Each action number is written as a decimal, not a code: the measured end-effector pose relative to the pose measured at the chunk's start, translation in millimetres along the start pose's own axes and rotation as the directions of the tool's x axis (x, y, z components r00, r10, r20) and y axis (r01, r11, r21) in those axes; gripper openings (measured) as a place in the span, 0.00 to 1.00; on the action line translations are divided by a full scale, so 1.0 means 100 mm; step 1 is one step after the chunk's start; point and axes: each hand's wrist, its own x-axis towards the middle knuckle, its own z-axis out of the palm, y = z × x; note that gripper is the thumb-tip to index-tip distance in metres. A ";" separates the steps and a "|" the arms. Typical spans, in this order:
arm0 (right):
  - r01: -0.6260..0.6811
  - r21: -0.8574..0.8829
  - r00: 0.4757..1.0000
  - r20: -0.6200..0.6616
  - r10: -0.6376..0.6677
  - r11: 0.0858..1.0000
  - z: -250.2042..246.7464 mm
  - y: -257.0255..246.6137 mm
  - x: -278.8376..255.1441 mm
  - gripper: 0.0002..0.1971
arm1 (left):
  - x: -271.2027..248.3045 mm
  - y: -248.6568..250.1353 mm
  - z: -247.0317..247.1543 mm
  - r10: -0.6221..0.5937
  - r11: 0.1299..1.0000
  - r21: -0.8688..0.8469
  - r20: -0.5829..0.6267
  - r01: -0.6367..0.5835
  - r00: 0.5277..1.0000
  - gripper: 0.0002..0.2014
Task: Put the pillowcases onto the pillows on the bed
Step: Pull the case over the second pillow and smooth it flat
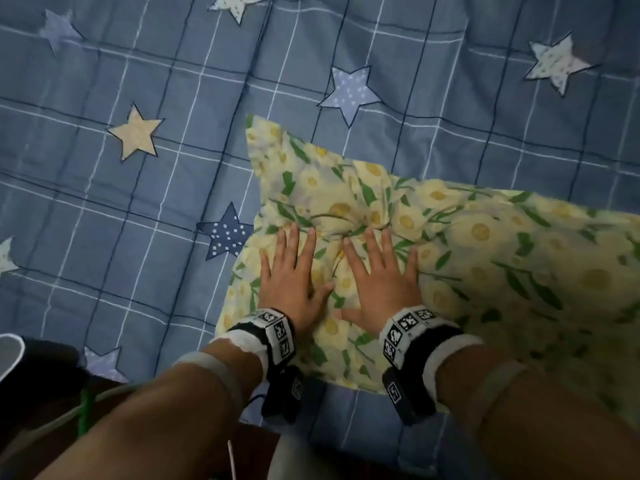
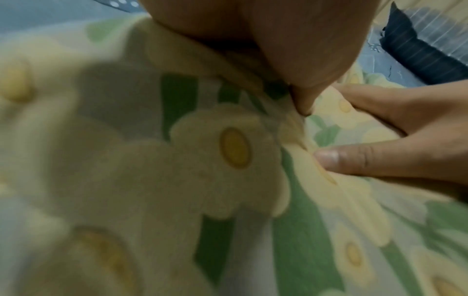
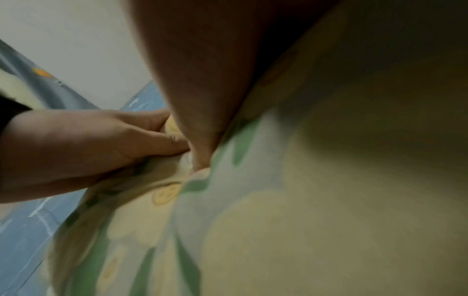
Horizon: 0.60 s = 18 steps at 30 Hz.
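Observation:
A pillow in a yellow pillowcase (image 1: 485,244) printed with pale flowers and green leaves lies on the bed, running from the middle to the right edge of the head view. My left hand (image 1: 292,271) presses flat on its near left end, fingers straight and spread. My right hand (image 1: 379,278) presses flat just beside it, fingers also straight. The cloth bunches into folds (image 1: 346,220) right past the fingertips. In the left wrist view the flowered pillowcase (image 2: 177,160) fills the frame and the right hand (image 2: 405,144) shows at the right. The right wrist view shows the left hand (image 3: 88,144) on the cloth (image 3: 303,220).
A blue checked bedsheet (image 1: 138,202) with star patches covers the bed all around the pillow. The bed's near edge runs along the bottom, with a dark object (image 1: 41,368) at the lower left and a green cord (image 1: 85,410) beside my left forearm.

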 end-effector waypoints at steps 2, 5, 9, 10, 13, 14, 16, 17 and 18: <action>-0.014 -0.012 1.000 0.004 0.014 1.000 -0.07 0.00 0.19 0.63 | 0.22 0.00 -0.03 -0.014 1.000 0.020 0.032 0.013 0.999 0.47; -0.037 -0.041 0.999 0.028 0.039 0.998 -0.17 -0.03 0.56 0.62 | 0.59 0.01 -0.11 -0.041 0.999 0.030 0.064 0.040 0.997 0.51; -0.053 -0.066 0.998 0.024 0.055 0.996 -0.30 -0.04 0.92 0.59 | 0.93 0.04 -0.19 -0.089 0.996 0.021 0.056 0.088 0.994 0.51; -0.058 -0.063 0.998 0.023 0.060 0.996 -0.32 -0.04 0.96 0.59 | 0.98 0.04 -0.21 -0.098 0.995 0.016 0.055 0.097 0.994 0.51; -0.069 -0.052 0.998 -0.003 0.069 0.996 -0.35 -0.06 0.88 0.60 | 0.93 0.04 -0.26 -0.080 0.997 0.014 0.038 0.080 0.996 0.51; -0.071 -0.046 0.997 -0.019 0.070 0.996 -0.34 -0.07 0.79 0.60 | 0.86 0.04 -0.27 -0.066 0.998 0.014 0.029 0.065 0.997 0.51; -0.064 -0.045 0.998 -0.020 0.063 0.997 -0.33 -0.11 0.57 0.60 | 0.70 0.02 -0.27 -0.029 0.999 0.020 0.021 0.029 0.999 0.53; -0.056 -0.066 0.998 0.006 0.057 0.996 -0.34 -0.14 0.43 0.60 | 0.59 0.01 -0.26 -0.010 1.000 0.022 0.025 0.009 1.000 0.53; -0.048 -0.098 0.998 0.036 0.052 0.994 -0.37 -0.18 0.30 0.59 | 0.47 -0.02 -0.25 0.008 1.000 0.021 0.030 -0.009 1.000 0.53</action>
